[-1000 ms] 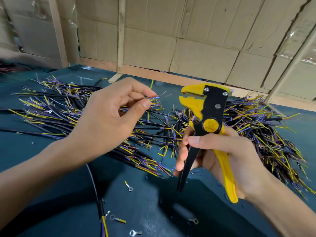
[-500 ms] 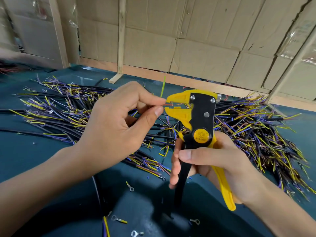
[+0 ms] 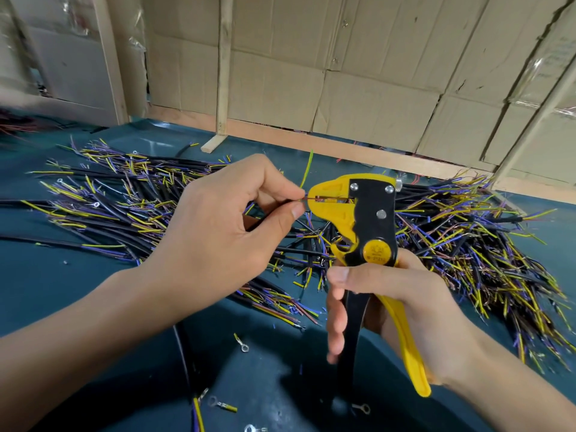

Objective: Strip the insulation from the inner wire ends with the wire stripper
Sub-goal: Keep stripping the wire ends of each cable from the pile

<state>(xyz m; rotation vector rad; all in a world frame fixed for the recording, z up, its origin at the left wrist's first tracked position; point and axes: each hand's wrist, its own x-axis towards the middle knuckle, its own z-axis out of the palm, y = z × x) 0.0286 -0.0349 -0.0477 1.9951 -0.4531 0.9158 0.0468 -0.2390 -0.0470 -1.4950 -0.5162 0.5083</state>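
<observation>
My left hand [image 3: 224, 232] pinches thin inner wires between thumb and forefinger. A reddish wire end [image 3: 310, 199] runs from the pinch into the jaw slot of the yellow and black wire stripper [image 3: 364, 226]. A green-yellow wire [image 3: 307, 168] sticks up from the same pinch. My right hand [image 3: 405, 307] grips the stripper's two handles, holding the tool upright with its jaws facing left. The cable's black sheath [image 3: 184, 353] hangs down below my left wrist.
Heaps of black cables with yellow, purple and brown inner wires lie on the dark green table, one heap [image 3: 124, 207] at left, another heap [image 3: 483, 251] at right. Loose ring terminals [image 3: 241, 343] and insulation bits dot the near table. A cardboard wall [image 3: 343, 73] stands behind.
Both hands came together: the stripper moved left and down, and the wire end held by my left hand went into its jaws. The jaws look closer together now.
</observation>
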